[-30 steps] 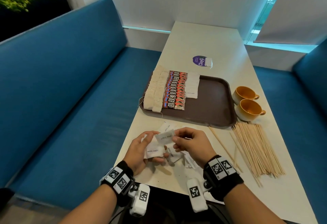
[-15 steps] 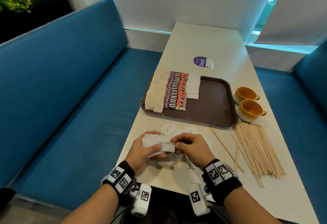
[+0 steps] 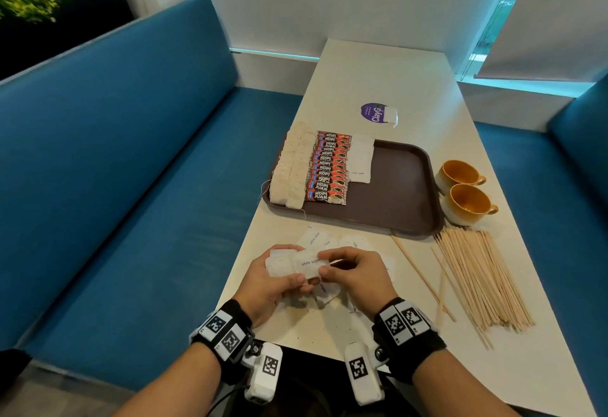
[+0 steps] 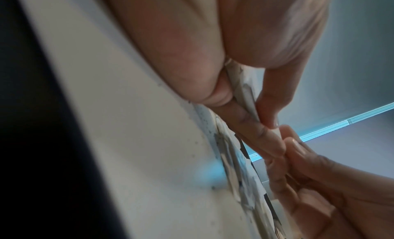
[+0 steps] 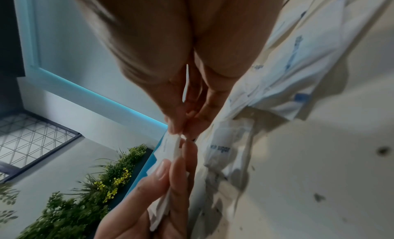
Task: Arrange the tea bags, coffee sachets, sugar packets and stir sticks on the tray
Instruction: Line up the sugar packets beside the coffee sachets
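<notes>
My left hand point(image 3: 283, 272) holds a small stack of white sugar packets point(image 3: 296, 265) just above the near table edge, fingers curled round it. My right hand point(image 3: 332, 265) pinches the right end of the top packet, marked "white sugar". In the left wrist view the stack point(image 4: 245, 94) sits between thumb and fingers. More loose sugar packets point(image 3: 317, 239) lie on the table beyond and under the hands. The brown tray point(image 3: 394, 186) holds rows of tea bags point(image 3: 291, 166), red coffee sachets point(image 3: 329, 166) and sugar packets point(image 3: 362, 160) at its left. Wooden stir sticks point(image 3: 477, 272) lie in a pile to the right.
Two orange cups point(image 3: 464, 189) stand right of the tray. A purple round sticker with a white packet point(image 3: 378, 112) lies beyond the tray. Blue benches point(image 3: 131, 170) flank the narrow white table point(image 3: 378, 71). The right half of the tray is bare.
My right hand has laid a sugar packet onto the stack in my left hand and pressed it flat. Both hands have drawn together and lifted slightly off the table.
</notes>
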A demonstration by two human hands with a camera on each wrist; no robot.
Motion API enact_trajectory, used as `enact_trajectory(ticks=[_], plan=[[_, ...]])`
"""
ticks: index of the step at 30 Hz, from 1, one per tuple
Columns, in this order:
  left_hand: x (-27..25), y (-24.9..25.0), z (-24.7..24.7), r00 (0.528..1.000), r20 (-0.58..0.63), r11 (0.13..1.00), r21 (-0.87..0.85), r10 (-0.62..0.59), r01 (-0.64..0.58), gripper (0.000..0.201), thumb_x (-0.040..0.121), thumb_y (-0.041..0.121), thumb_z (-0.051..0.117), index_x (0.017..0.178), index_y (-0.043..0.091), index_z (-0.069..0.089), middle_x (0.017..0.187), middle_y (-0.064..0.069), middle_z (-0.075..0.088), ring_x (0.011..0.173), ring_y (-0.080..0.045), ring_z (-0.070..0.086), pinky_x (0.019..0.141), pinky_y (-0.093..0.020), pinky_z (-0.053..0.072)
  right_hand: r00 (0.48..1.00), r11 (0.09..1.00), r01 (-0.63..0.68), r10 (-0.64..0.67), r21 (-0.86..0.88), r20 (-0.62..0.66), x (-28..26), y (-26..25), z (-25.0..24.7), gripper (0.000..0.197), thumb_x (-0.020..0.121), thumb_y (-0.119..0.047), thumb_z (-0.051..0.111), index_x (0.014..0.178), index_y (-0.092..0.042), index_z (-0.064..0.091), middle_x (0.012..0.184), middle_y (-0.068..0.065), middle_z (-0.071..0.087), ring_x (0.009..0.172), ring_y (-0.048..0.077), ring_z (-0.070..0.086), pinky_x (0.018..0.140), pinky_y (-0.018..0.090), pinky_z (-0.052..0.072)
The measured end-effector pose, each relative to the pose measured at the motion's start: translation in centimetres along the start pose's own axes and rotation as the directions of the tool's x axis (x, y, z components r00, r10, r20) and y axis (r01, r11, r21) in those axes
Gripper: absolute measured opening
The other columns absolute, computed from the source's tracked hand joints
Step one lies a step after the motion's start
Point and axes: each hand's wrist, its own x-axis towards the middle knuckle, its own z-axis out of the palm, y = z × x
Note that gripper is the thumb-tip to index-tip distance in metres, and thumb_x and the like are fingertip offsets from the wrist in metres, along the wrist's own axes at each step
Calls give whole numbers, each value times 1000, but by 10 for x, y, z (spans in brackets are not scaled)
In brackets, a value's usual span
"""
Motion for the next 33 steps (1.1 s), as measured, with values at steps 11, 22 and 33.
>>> enact_trajectory(ticks=[11, 22, 33], plan=[[-3, 6, 10, 995, -98, 998, 55, -24, 29, 20, 95, 1, 65, 114, 3, 64, 111, -21, 73, 95, -47, 73, 61, -45, 65, 989, 999, -44, 47, -20, 143, 0, 1, -7, 31, 79, 3, 82, 105, -13, 79, 91, 17, 77, 74, 33, 73, 75, 36, 62], [-1, 3, -4, 998, 66, 999, -39, 1, 2, 59, 75, -6, 54, 134, 1, 51, 118, -37, 64, 104, -58, 66, 78, -46, 64, 997, 999, 37, -35, 27, -65, 50, -22, -44, 23, 79, 13, 77, 92, -7, 78, 78, 8, 63, 71, 20, 68, 74, 33, 63], [5, -3, -8, 996, 90, 999, -35, 9, -5, 57, 85, -8, 63, 139, 1, 46, 128, -39, 60, 116, -57, 61, 94, -53, 57, 961, 994, 1, -32, -113, -276, 184, -63, -119, 19, 85, 10, 73, 99, -4, 74, 102, 17, 72, 76, 20, 70, 66, 22, 62]])
